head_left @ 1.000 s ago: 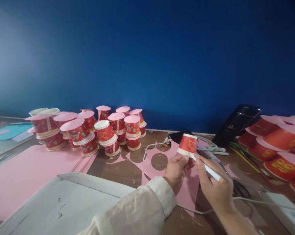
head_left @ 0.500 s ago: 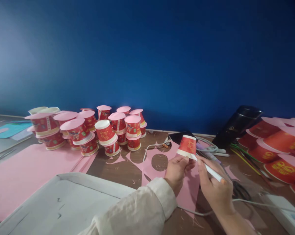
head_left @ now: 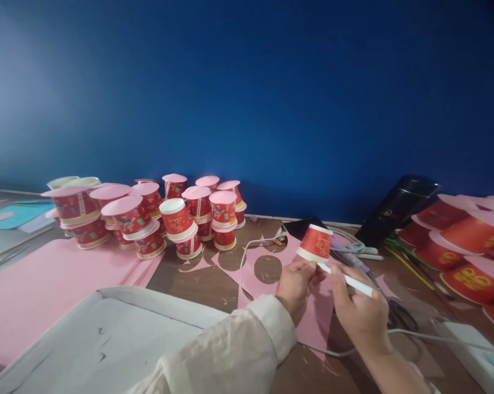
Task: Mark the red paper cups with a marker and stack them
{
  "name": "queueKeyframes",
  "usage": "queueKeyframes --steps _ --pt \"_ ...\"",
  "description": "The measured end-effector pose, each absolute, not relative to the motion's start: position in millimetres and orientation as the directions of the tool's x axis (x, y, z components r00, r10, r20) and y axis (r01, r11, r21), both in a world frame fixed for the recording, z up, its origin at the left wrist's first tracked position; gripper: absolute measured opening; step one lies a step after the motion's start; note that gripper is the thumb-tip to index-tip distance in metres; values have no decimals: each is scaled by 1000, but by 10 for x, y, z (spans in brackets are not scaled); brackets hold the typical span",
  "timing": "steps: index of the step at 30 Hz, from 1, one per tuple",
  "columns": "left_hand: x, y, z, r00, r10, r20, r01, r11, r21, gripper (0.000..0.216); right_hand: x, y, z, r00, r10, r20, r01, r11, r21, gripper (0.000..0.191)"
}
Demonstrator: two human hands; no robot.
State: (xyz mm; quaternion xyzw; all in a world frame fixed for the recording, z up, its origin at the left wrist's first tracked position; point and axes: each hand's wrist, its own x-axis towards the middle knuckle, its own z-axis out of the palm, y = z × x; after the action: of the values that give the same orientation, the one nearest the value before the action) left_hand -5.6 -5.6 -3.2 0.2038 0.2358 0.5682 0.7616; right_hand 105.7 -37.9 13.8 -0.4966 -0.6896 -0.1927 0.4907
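A red paper cup (head_left: 314,243) with a pale rim is upside down and slightly tilted, its lower rim pinched in the fingers of my left hand (head_left: 296,287). My right hand (head_left: 359,312) grips a slim white pen (head_left: 356,284) with an orange end. The pen's tip is at the cup's lower rim, close to my left fingertips; whether it touches cannot be made out. Beneath both hands lies a sheet of pink paper (head_left: 315,323) with a round hole cut out of it.
Red cups with pink paper discs (head_left: 121,206) stand stacked on the left; more red cups (head_left: 472,278) are at the right. A black bottle (head_left: 396,210) leans near the wall. A white cable (head_left: 337,354), paper scraps, a white power strip (head_left: 472,350) and a white board (head_left: 119,328) surround the hands.
The cup has shifted slightly up and right and is tilted a little differently. The pen lies a little flatter, and its tip has moved slightly left along the rim.
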Motion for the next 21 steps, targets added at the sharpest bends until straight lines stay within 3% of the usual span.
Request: queueKeyframes --steps 7,21 --pt "-50 -64 19 242 955 -171 -787 296 542 55 1043 -378 155 -27 476 879 874 439 -211 22" --pt "-48 -50 2 239 958 -162 -787 288 546 48 1064 -362 157 -47 476 878 881 433 -188 22"
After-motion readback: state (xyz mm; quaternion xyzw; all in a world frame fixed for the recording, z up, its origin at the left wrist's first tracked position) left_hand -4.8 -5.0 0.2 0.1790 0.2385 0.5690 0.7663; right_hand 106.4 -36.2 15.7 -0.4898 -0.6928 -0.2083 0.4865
